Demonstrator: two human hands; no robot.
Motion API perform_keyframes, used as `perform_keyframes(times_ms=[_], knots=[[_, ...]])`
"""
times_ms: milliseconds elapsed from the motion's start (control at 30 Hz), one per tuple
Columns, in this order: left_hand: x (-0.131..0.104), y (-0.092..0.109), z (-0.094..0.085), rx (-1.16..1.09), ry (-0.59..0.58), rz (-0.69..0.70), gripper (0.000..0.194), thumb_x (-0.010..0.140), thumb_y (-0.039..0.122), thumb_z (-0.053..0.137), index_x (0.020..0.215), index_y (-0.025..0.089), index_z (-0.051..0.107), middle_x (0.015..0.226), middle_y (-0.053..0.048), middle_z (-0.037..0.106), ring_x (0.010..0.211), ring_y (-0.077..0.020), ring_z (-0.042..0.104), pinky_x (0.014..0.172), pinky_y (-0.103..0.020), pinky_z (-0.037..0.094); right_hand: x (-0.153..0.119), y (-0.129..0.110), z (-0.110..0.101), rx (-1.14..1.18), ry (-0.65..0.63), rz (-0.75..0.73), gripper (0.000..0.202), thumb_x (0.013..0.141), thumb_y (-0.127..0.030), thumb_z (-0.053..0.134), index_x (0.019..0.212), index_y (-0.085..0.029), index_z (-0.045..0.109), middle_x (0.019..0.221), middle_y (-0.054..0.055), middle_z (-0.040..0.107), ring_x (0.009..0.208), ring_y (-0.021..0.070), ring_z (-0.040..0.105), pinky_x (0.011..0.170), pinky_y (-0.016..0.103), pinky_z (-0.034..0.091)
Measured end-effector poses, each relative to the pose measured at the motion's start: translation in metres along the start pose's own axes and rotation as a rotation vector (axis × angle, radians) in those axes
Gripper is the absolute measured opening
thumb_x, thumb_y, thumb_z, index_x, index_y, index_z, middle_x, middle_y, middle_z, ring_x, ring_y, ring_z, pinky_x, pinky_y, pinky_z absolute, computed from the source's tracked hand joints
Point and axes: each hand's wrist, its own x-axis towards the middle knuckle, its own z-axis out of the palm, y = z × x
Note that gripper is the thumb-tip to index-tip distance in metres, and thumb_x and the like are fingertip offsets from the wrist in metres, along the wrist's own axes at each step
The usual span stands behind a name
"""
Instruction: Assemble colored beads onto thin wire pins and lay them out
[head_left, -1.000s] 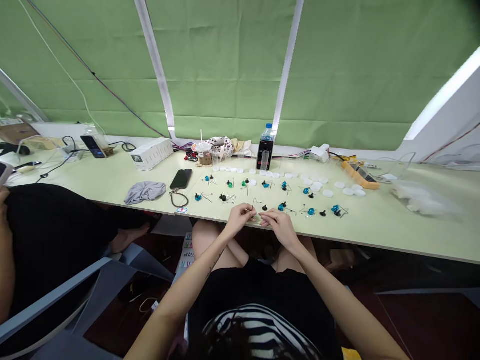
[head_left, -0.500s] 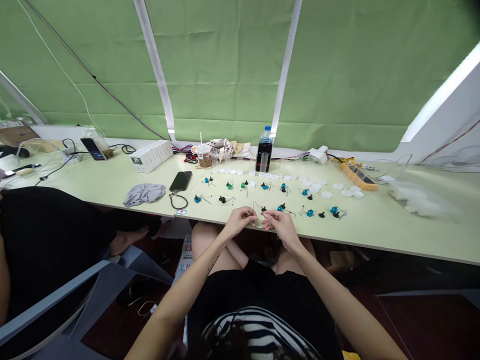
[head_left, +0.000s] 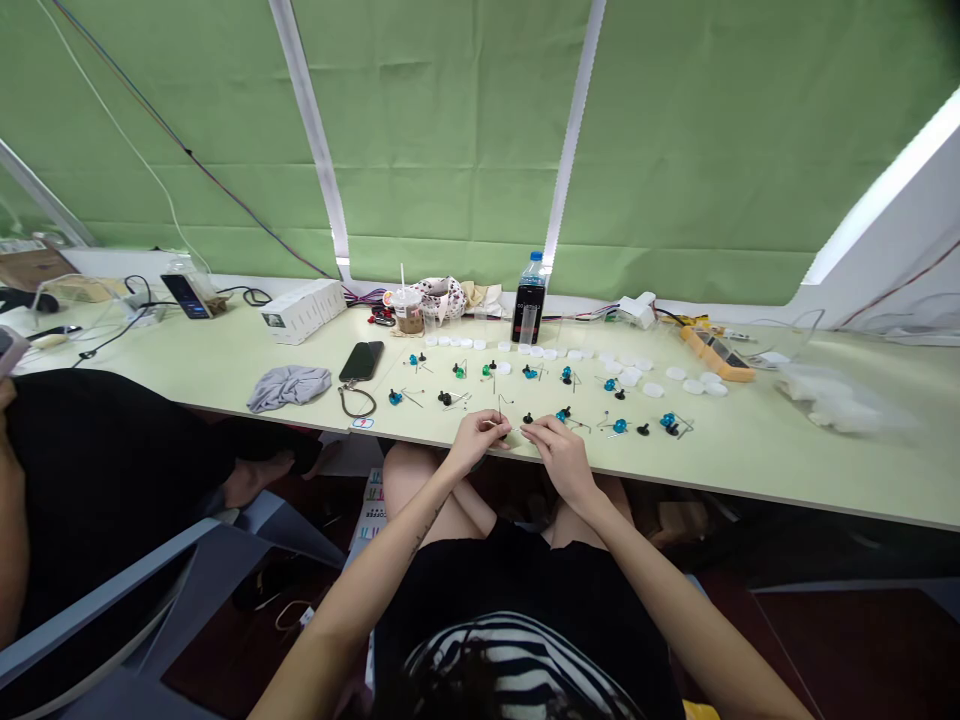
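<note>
My left hand (head_left: 477, 441) is closed at the table's front edge, its fingertips pinching a thin bent metal wire (head_left: 502, 404) that sticks up above them. Close beside it, my right hand (head_left: 559, 450) is also closed in a pinch, on a small thin piece too fine to name. A narrow gap separates the two sets of fingertips. Just beyond them lies a small black knob-like part (head_left: 527, 419). Blue-and-black parts (head_left: 562, 415) with thin wires lie to the right, and a black part (head_left: 445, 398) lies to the left.
White round caps (head_left: 550, 354) line the table behind the parts. A phone (head_left: 361, 361) and grey cloth (head_left: 289, 389) lie left. A bottle (head_left: 534, 270) with a phone leaning on it, a drink cup (head_left: 408, 312) and an orange power strip (head_left: 718, 354) stand farther back. Another person (head_left: 112, 500) sits at left.
My hands have drawn slightly apart, and the bent wire in my left hand has tilted and shifted a little left. At far left, the other person's hand has come up with a phone-like object.
</note>
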Motion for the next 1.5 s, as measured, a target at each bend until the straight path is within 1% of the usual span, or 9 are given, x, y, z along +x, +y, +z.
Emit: perform_keyframes(times_ms=[300,500,733,933,1067,1200,1300,1400,1500], knots=[[0.002,-0.007,0.000,0.031,0.004,0.022,0.027,0.068,0.036,0.069,0.074,0.012,0.059,0.070,-0.001,0.059,0.057,-0.0095,0.059,0.061,-0.026,0.054,-0.001,0.002,0.002,0.114,-0.012,0.053,0.028,0.092,-0.031,0.043,0.092,-0.020,0.069,0.083,0.006,0.063,0.067,0.0172,0.063,0.066,0.032,0.053],[0.001,-0.005,0.001,0.055,0.012,0.032,0.026,0.069,0.035,0.069,0.075,0.012,0.060,0.066,-0.001,0.060,0.056,-0.0109,0.060,0.061,-0.026,0.054,-0.001,0.006,0.007,0.281,0.001,0.239,0.028,0.088,-0.040,0.049,0.094,-0.019,0.068,0.082,0.008,0.067,0.062,0.0195,0.066,0.062,0.034,0.056],[0.002,-0.010,-0.003,0.114,0.003,0.042,0.025,0.070,0.035,0.068,0.078,0.011,0.062,0.065,-0.002,0.062,0.055,-0.0121,0.062,0.057,-0.023,0.050,0.004,0.006,0.004,0.551,-0.034,0.476,0.032,0.077,-0.045,0.060,0.089,-0.016,0.066,0.067,0.004,0.067,0.059,0.0191,0.067,0.060,0.032,0.057],[0.003,-0.013,-0.003,0.115,0.011,0.031,0.026,0.070,0.036,0.068,0.077,0.012,0.062,0.065,-0.002,0.060,0.053,-0.0121,0.061,0.055,-0.022,0.049,0.005,0.006,0.004,0.723,-0.057,0.550,0.031,0.075,-0.043,0.063,0.085,-0.014,0.065,0.067,0.004,0.067,0.059,0.0194,0.067,0.063,0.034,0.057],[0.002,-0.005,-0.001,0.042,0.047,-0.008,0.028,0.068,0.037,0.069,0.075,0.012,0.060,0.065,-0.001,0.059,0.051,-0.0115,0.061,0.054,-0.023,0.050,0.006,0.009,0.002,0.593,-0.079,0.463,0.031,0.077,-0.038,0.063,0.096,-0.014,0.066,0.076,0.006,0.069,0.066,0.0209,0.068,0.070,0.036,0.056],[0.000,0.003,-0.001,0.007,0.076,-0.031,0.028,0.067,0.038,0.070,0.073,0.012,0.059,0.067,0.000,0.059,0.051,-0.0111,0.061,0.051,-0.020,0.047,0.006,0.013,-0.004,0.218,-0.090,0.154,0.027,0.084,-0.031,0.056,0.107,-0.018,0.063,0.095,0.008,0.068,0.082,0.0216,0.067,0.078,0.036,0.053],[-0.002,0.006,-0.001,-0.001,0.076,-0.049,0.029,0.066,0.038,0.071,0.071,0.013,0.058,0.069,-0.001,0.060,0.051,-0.0106,0.061,0.050,-0.019,0.046,0.005,0.016,-0.008,-0.084,-0.107,-0.056,0.026,0.090,-0.026,0.047,0.111,-0.020,0.062,0.102,0.010,0.066,0.091,0.0231,0.064,0.082,0.037,0.050],[-0.002,0.006,-0.002,-0.004,0.059,-0.062,0.030,0.065,0.038,0.072,0.071,0.012,0.058,0.071,-0.001,0.061,0.051,-0.0104,0.061,0.051,-0.019,0.047,0.004,0.018,-0.010,-0.221,-0.124,-0.140,0.028,0.093,-0.024,0.041,0.111,-0.019,0.061,0.101,0.011,0.066,0.089,0.0229,0.064,0.079,0.035,0.050],[-0.001,0.005,-0.002,-0.003,0.048,-0.072,0.031,0.065,0.039,0.072,0.071,0.012,0.058,0.072,-0.002,0.062,0.051,-0.0107,0.062,0.050,-0.018,0.046,0.004,0.018,-0.011,-0.250,-0.135,-0.169,0.028,0.094,-0.024,0.040,0.108,-0.018,0.062,0.097,0.011,0.067,0.085,0.0221,0.064,0.075,0.034,0.050]])
